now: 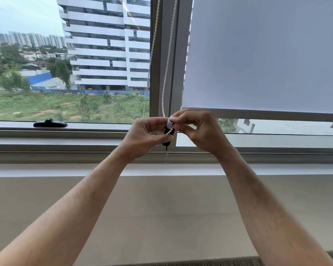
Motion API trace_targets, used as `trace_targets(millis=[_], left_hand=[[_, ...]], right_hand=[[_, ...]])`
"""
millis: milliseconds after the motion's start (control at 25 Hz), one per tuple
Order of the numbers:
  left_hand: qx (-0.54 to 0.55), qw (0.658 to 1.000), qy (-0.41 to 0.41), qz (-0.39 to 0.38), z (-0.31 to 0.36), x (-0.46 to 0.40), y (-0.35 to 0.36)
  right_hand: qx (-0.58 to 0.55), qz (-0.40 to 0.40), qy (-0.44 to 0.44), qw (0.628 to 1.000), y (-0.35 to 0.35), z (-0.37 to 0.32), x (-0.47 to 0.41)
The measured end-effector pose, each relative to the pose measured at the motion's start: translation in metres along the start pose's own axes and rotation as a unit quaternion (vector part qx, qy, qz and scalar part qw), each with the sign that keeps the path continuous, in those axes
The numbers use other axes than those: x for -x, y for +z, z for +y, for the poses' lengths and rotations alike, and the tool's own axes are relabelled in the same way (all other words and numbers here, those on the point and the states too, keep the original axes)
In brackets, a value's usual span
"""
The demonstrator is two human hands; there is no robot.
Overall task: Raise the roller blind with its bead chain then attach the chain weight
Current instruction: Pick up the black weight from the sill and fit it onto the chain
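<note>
Where both hands meet before the window frame (162, 54), head view: left hand (146, 137), fingers curled inward, thumb pressed along the lower side of the weight (168, 136), a short black cylinder held roughly upright, its bottom tip showing below the thumb. Right hand (198, 129), fingers bent and drawn together, fingertips (174, 118) pinching the white top of the weight, just beside the left fingers. Chain (166, 73), white beads, two strands hanging from above along the frame; the nearer strand runs down into the pinch and loops across the weight's black body. Blind (267, 54), plain white, right pane, its bottom bar just above the right hand, a strip of glass uncovered beneath. Handle (50, 123), black, lying on the lower frame of the left pane, well apart from the hands. Sill (65, 169), pale, under both forearms.
</note>
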State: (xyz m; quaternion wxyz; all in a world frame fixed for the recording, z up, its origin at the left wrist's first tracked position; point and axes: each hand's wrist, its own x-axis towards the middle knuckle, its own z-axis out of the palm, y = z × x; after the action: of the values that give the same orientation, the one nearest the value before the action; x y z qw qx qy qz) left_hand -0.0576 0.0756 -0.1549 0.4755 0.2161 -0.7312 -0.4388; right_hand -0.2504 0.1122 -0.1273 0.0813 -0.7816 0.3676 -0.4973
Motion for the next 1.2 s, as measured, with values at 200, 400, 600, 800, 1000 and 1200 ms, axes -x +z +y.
trace_targets(millis=[200,400,600,800,1000,1200], left_hand=[[-0.002,0.999,-0.032,0.028,0.004,0.003,0.004],[-0.069,0.995,-0.026,0.069,0.000,0.005,0.007],[-0.140,0.986,-0.009,0.091,0.000,0.006,0.013],[-0.172,0.977,-0.009,0.124,0.002,0.008,0.021],[-0.191,0.971,-0.006,0.144,0.001,0.007,0.023],[-0.132,0.986,-0.030,0.096,-0.004,0.007,0.018]], right_hand=[[0.014,0.016,0.023,1.000,0.002,-0.004,0.003],[0.043,0.053,0.036,0.997,0.007,-0.010,0.004],[0.064,0.096,0.057,0.992,0.016,-0.009,0.007],[0.087,0.152,0.075,0.982,0.024,-0.009,0.010],[0.081,0.173,0.097,0.977,0.030,-0.007,0.011],[-0.025,0.157,0.112,0.981,0.032,-0.002,0.019]])
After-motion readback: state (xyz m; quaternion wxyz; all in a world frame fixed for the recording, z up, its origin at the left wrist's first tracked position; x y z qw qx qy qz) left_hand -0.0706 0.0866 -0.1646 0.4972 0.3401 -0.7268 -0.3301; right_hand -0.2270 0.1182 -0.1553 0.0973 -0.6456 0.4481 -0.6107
